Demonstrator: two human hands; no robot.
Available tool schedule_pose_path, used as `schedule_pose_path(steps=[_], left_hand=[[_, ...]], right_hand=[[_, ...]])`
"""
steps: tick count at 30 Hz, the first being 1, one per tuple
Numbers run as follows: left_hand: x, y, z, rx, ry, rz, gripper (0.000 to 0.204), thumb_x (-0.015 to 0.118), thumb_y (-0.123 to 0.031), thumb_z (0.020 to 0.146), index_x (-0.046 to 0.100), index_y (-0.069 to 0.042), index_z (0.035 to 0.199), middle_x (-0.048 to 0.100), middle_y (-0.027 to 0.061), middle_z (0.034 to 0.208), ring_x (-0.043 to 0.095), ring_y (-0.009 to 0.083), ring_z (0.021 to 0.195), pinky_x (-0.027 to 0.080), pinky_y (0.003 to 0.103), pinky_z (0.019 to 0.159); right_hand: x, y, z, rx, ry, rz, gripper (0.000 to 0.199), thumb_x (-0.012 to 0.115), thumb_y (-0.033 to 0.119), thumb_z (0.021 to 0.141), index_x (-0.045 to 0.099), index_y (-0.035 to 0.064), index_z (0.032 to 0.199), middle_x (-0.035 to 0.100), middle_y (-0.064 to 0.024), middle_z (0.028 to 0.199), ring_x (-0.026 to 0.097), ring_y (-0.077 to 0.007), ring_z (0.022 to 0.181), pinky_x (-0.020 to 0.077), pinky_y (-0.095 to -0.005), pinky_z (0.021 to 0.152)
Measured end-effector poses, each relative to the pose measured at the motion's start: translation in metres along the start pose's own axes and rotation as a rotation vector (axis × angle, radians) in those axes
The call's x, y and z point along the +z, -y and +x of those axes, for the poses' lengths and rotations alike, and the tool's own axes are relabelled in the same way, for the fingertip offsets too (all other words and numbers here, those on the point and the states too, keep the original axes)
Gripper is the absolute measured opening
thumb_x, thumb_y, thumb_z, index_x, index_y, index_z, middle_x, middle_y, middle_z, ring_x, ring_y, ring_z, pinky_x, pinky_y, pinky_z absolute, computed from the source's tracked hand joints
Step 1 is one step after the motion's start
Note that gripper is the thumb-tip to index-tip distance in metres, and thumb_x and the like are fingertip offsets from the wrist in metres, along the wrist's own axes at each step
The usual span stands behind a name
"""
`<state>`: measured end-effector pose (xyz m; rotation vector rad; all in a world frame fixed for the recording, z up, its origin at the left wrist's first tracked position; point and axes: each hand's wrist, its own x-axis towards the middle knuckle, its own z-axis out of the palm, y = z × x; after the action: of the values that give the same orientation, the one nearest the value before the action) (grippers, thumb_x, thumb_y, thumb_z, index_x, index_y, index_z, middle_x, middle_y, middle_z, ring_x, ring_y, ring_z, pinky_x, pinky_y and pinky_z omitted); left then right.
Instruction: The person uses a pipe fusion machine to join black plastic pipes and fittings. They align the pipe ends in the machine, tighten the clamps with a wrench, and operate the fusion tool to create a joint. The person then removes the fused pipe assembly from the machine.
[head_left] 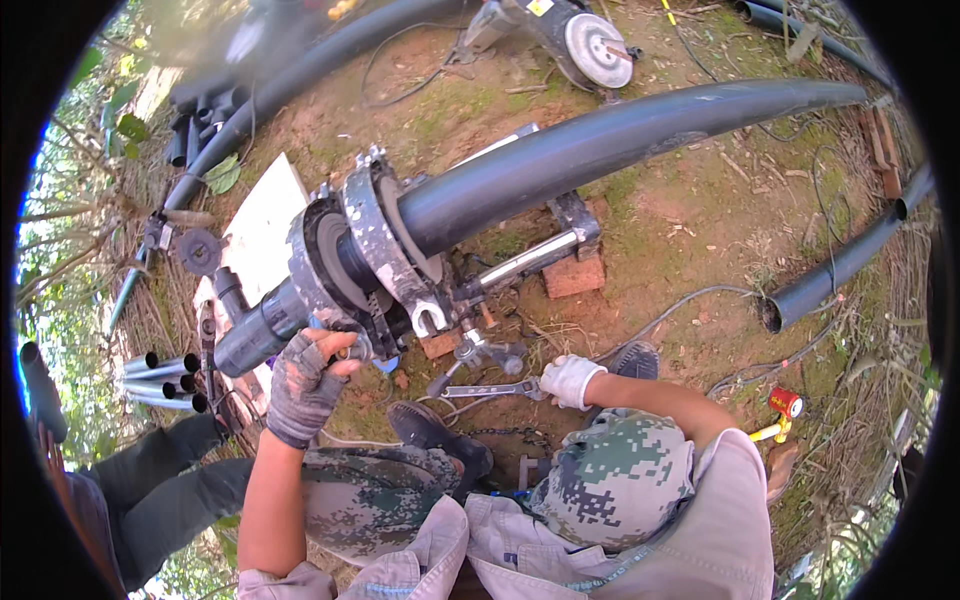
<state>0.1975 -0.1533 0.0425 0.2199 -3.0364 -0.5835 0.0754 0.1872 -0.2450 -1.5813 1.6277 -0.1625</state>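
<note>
A pipe-joining clamp frame with two scuffed dark rings point(383, 225) stands in front of me. Its right ring grips a long black pipe point(600, 150), and its left ring holds a black tee fitting point(265, 325). My left hand point(303, 388), in a grey striped glove, has its fingers curled round a round metal nut point(355, 347) at the left ring's lower end; the fingers partly hide it. My right hand point(570, 382), in a white glove, is closed on the end of a long steel wrench point(495, 389). The wrench's far end lies near a jointed metal fitting point(485, 352) below the clamp.
A brick point(575, 275) sits under the frame's rod point(528, 262). A power tool with a round disc point(598, 50) lies beyond. Cut pipes point(830, 285), loose cables and a red can point(786, 403) are at the right. Another person's legs point(185, 500) stand at the left.
</note>
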Motion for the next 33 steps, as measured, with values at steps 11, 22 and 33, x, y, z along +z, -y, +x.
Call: schedule_pose_path(steps=[11, 22, 33], left_hand=[[0.007, 0.017, -0.004, -0.090, 0.047, -0.150, 0.033, 0.078, -0.016, 0.081, 0.069, -0.003, 0.110, 0.061, 0.0119, 0.099, 0.060, 0.0294, 0.091, 0.049, 0.041, 0.084], [-0.016, 0.039, -0.020, -0.114, -0.153, -0.044, 0.029, 0.068, -0.026, 0.095, 0.068, -0.001, 0.111, 0.067, 0.0126, 0.099, 0.064, 0.0269, 0.092, 0.051, 0.040, 0.086], [-0.038, 0.231, -0.060, -0.449, 0.032, 0.313, 0.150, 0.102, -0.025, 0.029, 0.028, -0.018, 0.159, 0.058, 0.0188, 0.129, 0.057, 0.0396, 0.118, 0.047, 0.047, 0.103]], right_hand=[[0.023, -0.007, 0.023, 0.103, -0.275, 0.099, 0.027, 0.068, 0.024, 0.085, 0.069, 0.0084, 0.108, 0.068, -0.0147, 0.109, 0.068, -0.0345, 0.106, 0.0561, -0.0467, 0.087], [-0.044, -0.033, 0.010, 0.378, -0.268, 0.571, 0.039, 0.068, 0.039, 0.089, 0.071, 0.0072, 0.111, 0.072, -0.0206, 0.113, 0.067, -0.0367, 0.111, 0.0526, -0.0444, 0.093], [-0.254, -0.186, -0.112, 0.547, -1.224, 1.583, 0.108, 0.033, 0.086, 0.090, 0.038, -0.0026, 0.151, 0.049, -0.0214, 0.150, 0.046, -0.0353, 0.139, 0.0310, -0.0525, 0.117]])
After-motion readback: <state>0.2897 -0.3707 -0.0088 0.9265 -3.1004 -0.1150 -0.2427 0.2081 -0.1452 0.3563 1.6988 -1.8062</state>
